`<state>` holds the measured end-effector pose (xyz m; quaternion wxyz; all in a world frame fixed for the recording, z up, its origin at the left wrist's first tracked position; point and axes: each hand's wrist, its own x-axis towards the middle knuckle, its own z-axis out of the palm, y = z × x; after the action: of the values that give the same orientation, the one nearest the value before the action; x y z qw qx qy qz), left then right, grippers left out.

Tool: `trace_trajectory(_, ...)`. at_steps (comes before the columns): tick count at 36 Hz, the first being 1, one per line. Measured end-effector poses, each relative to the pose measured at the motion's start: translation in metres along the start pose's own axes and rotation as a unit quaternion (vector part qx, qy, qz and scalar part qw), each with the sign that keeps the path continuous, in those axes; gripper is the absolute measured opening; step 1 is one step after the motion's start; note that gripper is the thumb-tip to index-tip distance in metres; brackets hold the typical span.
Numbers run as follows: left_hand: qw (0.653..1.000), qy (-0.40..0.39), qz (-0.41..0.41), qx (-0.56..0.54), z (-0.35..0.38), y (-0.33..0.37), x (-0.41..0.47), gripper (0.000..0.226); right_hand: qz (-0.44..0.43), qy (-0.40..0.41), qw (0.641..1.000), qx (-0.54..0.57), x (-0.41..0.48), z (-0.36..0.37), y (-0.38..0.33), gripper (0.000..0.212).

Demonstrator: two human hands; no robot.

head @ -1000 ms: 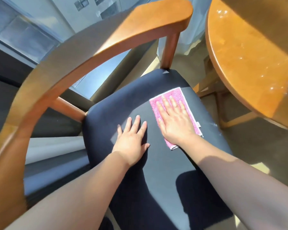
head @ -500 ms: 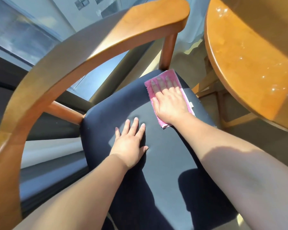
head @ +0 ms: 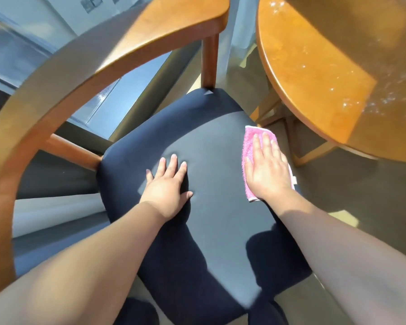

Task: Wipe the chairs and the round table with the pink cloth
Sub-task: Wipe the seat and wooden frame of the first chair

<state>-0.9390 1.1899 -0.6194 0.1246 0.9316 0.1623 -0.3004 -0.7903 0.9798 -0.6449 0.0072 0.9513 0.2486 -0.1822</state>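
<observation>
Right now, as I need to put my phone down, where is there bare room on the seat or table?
The round table shows bare wood. On the seat, one free patch lies between the left hand and the back post, another in its near middle. The seat's right edge is crowded: the right hand presses the pink cloth there.

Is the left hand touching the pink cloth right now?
Apart. The head view shows the left hand flat on the dark seat, with bare seat between it and the pink cloth, which lies under the right hand.
</observation>
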Motion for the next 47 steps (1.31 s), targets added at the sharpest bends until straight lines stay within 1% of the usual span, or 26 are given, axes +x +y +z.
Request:
trace_trajectory(7, 1.0, -0.007, -0.011, -0.003, 0.0, -0.009, 0.005, 0.075, 0.096, 0.018, 0.994, 0.049, -0.047, 0.021, 0.026, 0.063)
trace_trajectory(9, 1.0, -0.003, -0.009, 0.004, 0.0, -0.01, 0.007, 0.075, 0.11, 0.023, 0.992, 0.064, -0.051, 0.023, 0.032, 0.061)
trace_trajectory(11, 1.0, -0.005, -0.011, 0.001, 0.011, -0.006, 0.002, 0.075, 0.107, 0.034, 0.992, 0.064, -0.057, 0.033, 0.039, 0.057)
trace_trajectory(15, 1.0, 0.003, -0.01, 0.008, 0.01, -0.005, 0.004, 0.074, 0.114, 0.047, 0.99, 0.069, -0.047, 0.027, 0.036, 0.058)
trace_trajectory(19, 1.0, 0.013, -0.001, 0.015, 0.007, -0.001, 0.001, 0.074, 0.079, 0.071, 0.99, 0.091, -0.021, 0.008, 0.028, 0.056)
trace_trajectory(24, 1.0, 0.02, 0.006, 0.012, 0.005, 0.003, 0.003, 0.074, 0.071, 0.047, 0.991, 0.098, 0.05, -0.017, -0.01, 0.053)
trace_trajectory(28, 1.0, 0.015, 0.002, 0.018, 0.01, -0.001, 0.005, 0.074, 0.057, 0.03, 0.991, 0.116, 0.069, -0.018, -0.017, 0.053)
trace_trajectory(30, 1.0, 0.008, 0.004, 0.015, 0.01, -0.002, 0.005, 0.074, 0.054, 0.025, 0.992, 0.107, 0.062, -0.015, -0.01, 0.052)
trace_trajectory(33, 1.0, -0.005, 0.004, 0.008, 0.006, -0.001, 0.005, 0.074, 0.068, 0.024, 0.992, 0.105, 0.038, -0.01, 0.006, 0.045)
trace_trajectory(36, 1.0, -0.008, 0.002, 0.003, 0.006, -0.001, 0.004, 0.074, 0.109, 0.03, 0.987, 0.112, -0.001, -0.003, 0.025, 0.041)
trace_trajectory(38, 1.0, -0.003, 0.001, 0.008, 0.005, -0.002, 0.002, 0.074, 0.14, 0.042, 0.985, 0.094, -0.026, 0.001, 0.034, 0.041)
trace_trajectory(39, 1.0, -0.002, -0.002, 0.015, 0.005, -0.002, 0.001, 0.074, 0.15, 0.028, 0.986, 0.071, -0.034, 0.003, 0.04, 0.042)
trace_trajectory(42, 1.0, 0.013, -0.013, 0.024, 0.003, 0.0, -0.007, 0.072, 0.177, -0.079, 0.981, 0.02, -0.044, -0.004, 0.062, 0.042)
trace_trajectory(43, 0.999, 0.021, -0.015, 0.021, 0.001, 0.001, -0.01, 0.071, 0.19, -0.112, 0.975, 0.013, -0.047, -0.01, 0.069, 0.035)
trace_trajectory(44, 0.999, 0.031, -0.017, 0.013, 0.0, 0.002, -0.014, 0.069, 0.204, -0.143, 0.969, -0.008, -0.051, -0.017, 0.071, 0.021)
trace_trajectory(45, 0.999, 0.046, -0.018, 0.001, -0.003, 0.004, -0.02, 0.065, 0.201, -0.182, 0.962, -0.042, -0.055, -0.023, 0.073, 0.013)
trace_trajectory(46, 0.998, 0.067, -0.017, -0.011, -0.007, 0.005, -0.027, 0.057, 0.189, -0.228, 0.952, -0.078, -0.059, -0.028, 0.074, 0.026)
trace_trajectory(47, 0.996, 0.09, -0.017, -0.022, -0.012, 0.007, -0.036, 0.045, 0.184, -0.274, 0.937, -0.115, -0.064, -0.034, 0.074, 0.034)
